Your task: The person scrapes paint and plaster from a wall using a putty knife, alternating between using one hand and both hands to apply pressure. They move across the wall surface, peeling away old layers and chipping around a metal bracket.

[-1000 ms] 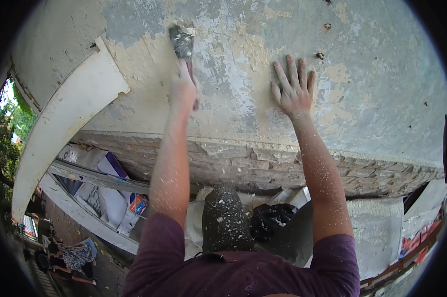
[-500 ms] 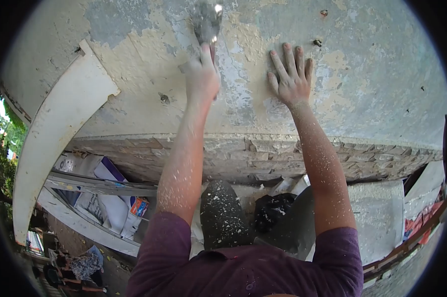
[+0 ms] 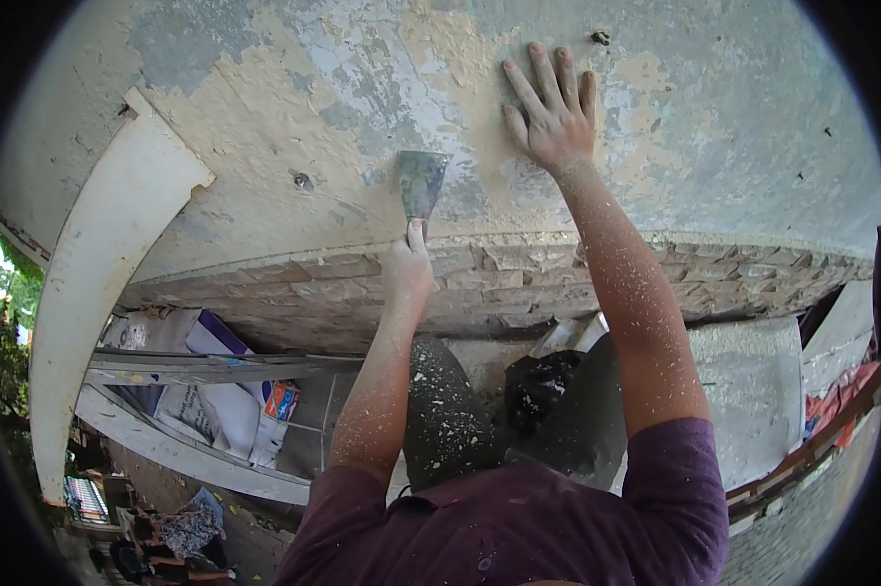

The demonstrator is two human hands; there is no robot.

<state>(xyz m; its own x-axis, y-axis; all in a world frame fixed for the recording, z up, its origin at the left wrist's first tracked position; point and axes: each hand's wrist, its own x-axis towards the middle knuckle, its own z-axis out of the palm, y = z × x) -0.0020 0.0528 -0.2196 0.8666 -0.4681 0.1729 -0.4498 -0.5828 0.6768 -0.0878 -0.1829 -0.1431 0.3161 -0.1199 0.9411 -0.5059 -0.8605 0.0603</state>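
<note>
Clenches scraper in left grip, blade on the flaking wall near its lower edge, and presses right grip, released and splayed, flat higher up.

A band of bare brick runs across at the level of the left hand. Far to that hand's left curves a white arch moulding. Below and left of it, printed sacks lie under a metal frame. Well below the right hand sits a black bag, with red cloth further right.
</note>
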